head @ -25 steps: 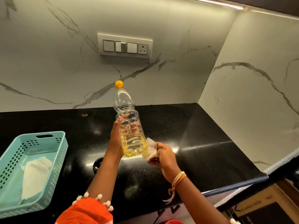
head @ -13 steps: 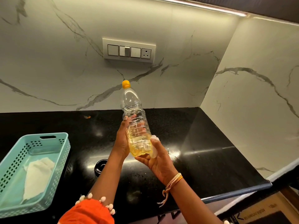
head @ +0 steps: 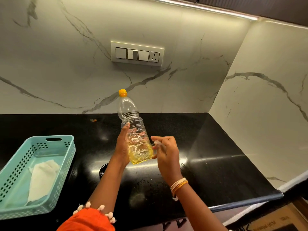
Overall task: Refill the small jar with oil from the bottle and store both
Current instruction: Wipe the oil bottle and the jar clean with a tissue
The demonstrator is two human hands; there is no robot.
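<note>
A clear bottle point(head: 133, 130), capped in yellow point(head: 122, 92), was held nearly upright above the black counter point(head: 208, 155), with yellow oil filling only its bottom part. It was gripped at its left side by the left hand point(head: 122, 147). A small white wad point(head: 157, 144) was pinched in the right hand point(head: 166, 152), just beside the bottle's lower right. A white cloth point(head: 43, 179) lay in the teal basket point(head: 70, 157), well apart to the left.

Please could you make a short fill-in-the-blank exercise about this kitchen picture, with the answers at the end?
1. The bottle has a cap of ____ colour.
2. The left hand grips the bottle, which is held ____ the black counter.
3. The white cloth lies inside the ____ basket.
4. The right hand pinches something small beside the bottle's ____ end.

Answers: yellow; above; turquoise; lower
</note>
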